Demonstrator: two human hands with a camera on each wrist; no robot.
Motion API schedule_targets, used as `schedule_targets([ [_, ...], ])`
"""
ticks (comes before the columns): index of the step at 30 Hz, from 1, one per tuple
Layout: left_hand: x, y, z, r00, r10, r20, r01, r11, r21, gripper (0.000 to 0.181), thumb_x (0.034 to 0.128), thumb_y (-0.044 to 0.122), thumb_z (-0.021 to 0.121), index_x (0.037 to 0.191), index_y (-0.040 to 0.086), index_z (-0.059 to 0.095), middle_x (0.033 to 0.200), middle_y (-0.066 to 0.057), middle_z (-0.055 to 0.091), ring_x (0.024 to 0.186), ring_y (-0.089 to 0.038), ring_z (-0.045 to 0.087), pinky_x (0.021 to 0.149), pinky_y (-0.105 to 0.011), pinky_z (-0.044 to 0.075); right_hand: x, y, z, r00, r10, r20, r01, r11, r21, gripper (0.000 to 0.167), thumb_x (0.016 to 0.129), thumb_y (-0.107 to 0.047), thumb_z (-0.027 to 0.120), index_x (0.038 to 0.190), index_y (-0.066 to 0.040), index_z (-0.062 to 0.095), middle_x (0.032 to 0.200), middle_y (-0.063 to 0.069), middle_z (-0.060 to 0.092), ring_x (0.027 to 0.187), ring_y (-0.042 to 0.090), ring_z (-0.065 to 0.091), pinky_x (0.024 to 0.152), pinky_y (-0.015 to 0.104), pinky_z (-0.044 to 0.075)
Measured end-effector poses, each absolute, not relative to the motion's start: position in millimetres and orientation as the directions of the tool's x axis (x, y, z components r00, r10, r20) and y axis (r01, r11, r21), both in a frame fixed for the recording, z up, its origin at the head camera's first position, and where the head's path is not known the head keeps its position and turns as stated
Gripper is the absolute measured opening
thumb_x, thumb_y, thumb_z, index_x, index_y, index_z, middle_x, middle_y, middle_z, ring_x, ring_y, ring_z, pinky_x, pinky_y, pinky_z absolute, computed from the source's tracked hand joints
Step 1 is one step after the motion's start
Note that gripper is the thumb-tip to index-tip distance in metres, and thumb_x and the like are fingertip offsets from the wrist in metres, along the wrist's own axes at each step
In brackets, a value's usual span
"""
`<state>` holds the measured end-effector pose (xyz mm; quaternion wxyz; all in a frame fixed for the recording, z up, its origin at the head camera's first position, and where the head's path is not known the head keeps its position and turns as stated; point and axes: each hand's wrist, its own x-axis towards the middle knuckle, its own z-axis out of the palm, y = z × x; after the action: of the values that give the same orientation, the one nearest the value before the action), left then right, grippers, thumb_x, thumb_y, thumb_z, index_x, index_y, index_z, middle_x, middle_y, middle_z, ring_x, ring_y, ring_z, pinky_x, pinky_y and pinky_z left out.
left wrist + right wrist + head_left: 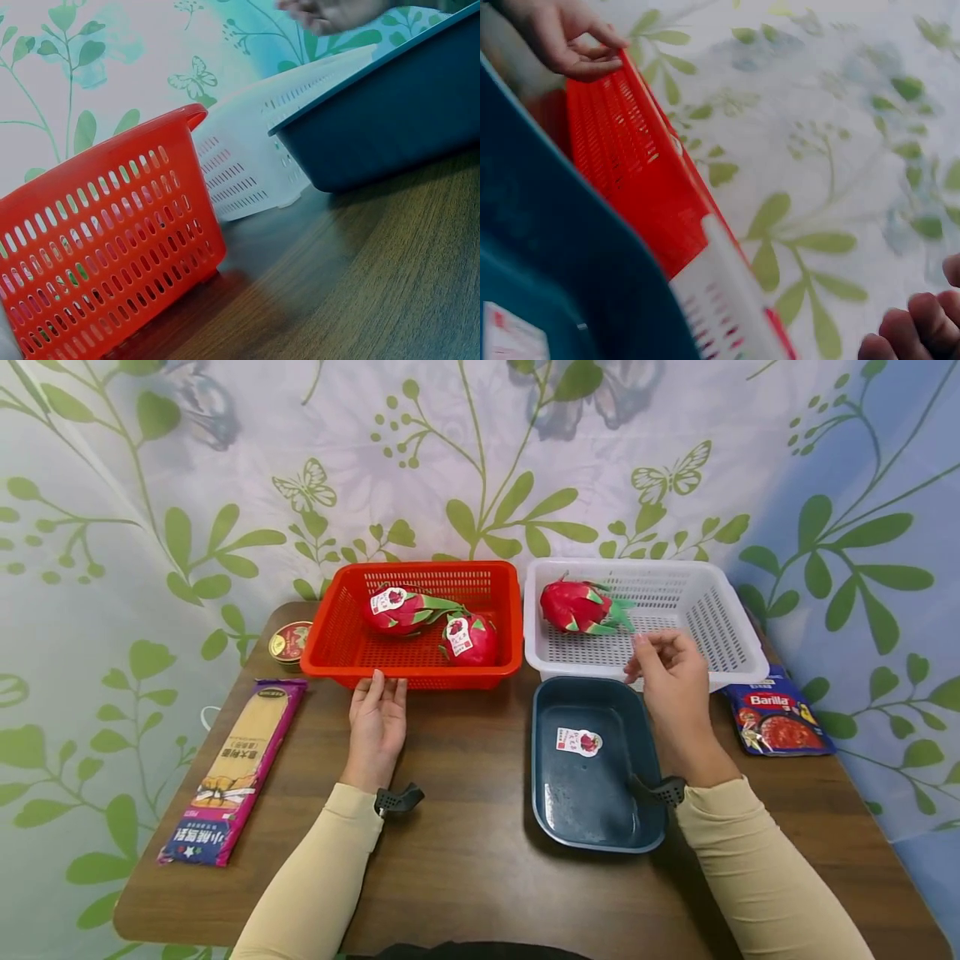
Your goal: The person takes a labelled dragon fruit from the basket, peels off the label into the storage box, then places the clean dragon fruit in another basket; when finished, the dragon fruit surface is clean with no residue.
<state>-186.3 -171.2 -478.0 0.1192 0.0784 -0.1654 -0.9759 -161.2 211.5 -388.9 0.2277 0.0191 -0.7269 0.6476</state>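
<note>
My left hand is at the front of the red basket, palm up, its fingertips touching the rim. Two dragon fruits, one on the left and one on the right, lie in that basket with white labels on them. My right hand hovers above the right edge of a dark blue tray, near the front rim of the white basket. Its fingers are loosely bent, with nothing visible in them. Inside the white basket rests a dragon fruit. A dragon fruit label lies in the tray.
At the left are a purple pack of noodles and a round tin beside the red basket. A blue Barilla pouch lies at the right, partly behind the white basket. A patterned cloth hangs behind the wooden table.
</note>
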Motion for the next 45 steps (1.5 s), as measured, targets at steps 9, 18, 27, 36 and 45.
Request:
schedule_targets([
  [9,-182,-177,-478,-0.951,-0.282,-0.125,0.223,-0.909,0.353,0.015,0.098,0.002,0.072,0.102,0.004,0.057,0.103,-0.012,0.062,0.091,-0.025,0.067,0.096,-0.038,0.057,-219,162,-354,-0.911,-0.158,0.381,-0.411,0.437,-0.8,0.033,0.105,-0.025,0.069,0.123,0.001,0.061,0.099,0.014,0.07,0.079,0.026,0.066,0.07,0.024,0.057],
  [18,-181,-180,-479,-0.951,-0.284,-0.123,0.229,-0.913,0.337,0.013,0.0993,0.0,0.069,0.099,0.004,0.057,0.101,-0.012,0.062,0.089,-0.025,0.067,0.092,-0.038,0.058,-285,106,-356,-0.898,-0.381,0.221,-0.419,0.583,-0.696,0.042,0.101,-0.03,0.074,0.131,-0.006,0.057,0.113,0.007,0.065,0.097,0.023,0.061,0.084,0.038,0.06],
  [27,-183,-175,-484,-0.953,-0.271,-0.135,0.212,-0.915,0.343,0.012,0.1001,0.0,0.068,0.099,0.004,0.057,0.101,-0.014,0.061,0.089,-0.026,0.066,0.089,-0.037,0.06,-323,50,-362,-0.819,-0.564,0.111,-0.533,0.673,-0.513,0.049,0.103,-0.026,0.071,0.141,0.0,0.054,0.134,0.016,0.06,0.119,0.027,0.058,0.104,0.041,0.051],
  [36,-182,-172,-483,-0.954,-0.279,-0.11,0.222,-0.905,0.362,0.015,0.0991,0.002,0.071,0.102,0.004,0.057,0.102,-0.014,0.063,0.092,-0.026,0.067,0.096,-0.038,0.057,-354,5,-348,-0.8,-0.594,-0.088,-0.521,0.759,-0.391,0.046,0.11,-0.022,0.058,0.149,0.001,0.048,0.145,0.016,0.055,0.126,0.025,0.055,0.108,0.037,0.046],
  [45,-185,-169,-479,-0.959,-0.264,-0.105,0.211,-0.91,0.358,0.013,0.1011,0.002,0.068,0.103,0.004,0.056,0.104,-0.014,0.061,0.094,-0.026,0.065,0.098,-0.038,0.055,-380,-26,-368,-0.773,-0.574,-0.27,-0.471,0.804,-0.362,0.039,0.112,-0.011,0.044,0.151,-0.004,0.045,0.139,0.013,0.056,0.113,0.023,0.053,0.092,0.034,0.045],
])
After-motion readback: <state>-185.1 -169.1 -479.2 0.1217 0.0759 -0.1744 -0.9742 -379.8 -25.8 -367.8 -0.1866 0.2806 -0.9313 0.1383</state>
